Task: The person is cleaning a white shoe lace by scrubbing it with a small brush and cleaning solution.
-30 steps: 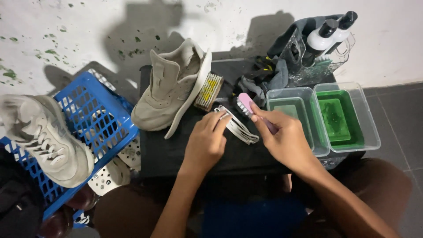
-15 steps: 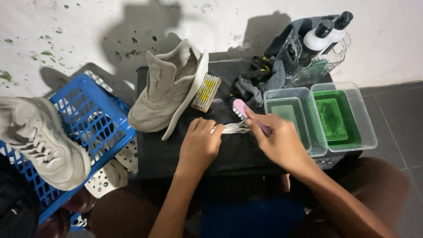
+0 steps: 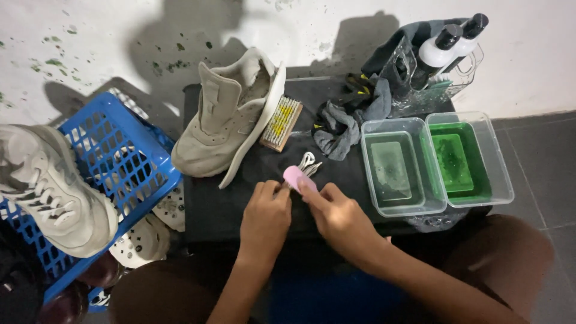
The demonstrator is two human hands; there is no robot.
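Note:
My right hand grips a small pink brush and presses it onto a white shoelace lying on the black work surface. Beside it, my left hand pins the near end of the lace down with its fingers. A beige high-top shoe without laces lies on its side just behind my left hand. A wooden scrub brush with pale bristles leans against the shoe's sole.
Two clear tubs of green liquid stand to the right, a grey cloth and two white bottles behind them. A blue basket at left carries a second beige shoe.
The pink brush has come down from a raised position onto the lace and moved left along it. My left hand has stayed on the lace.

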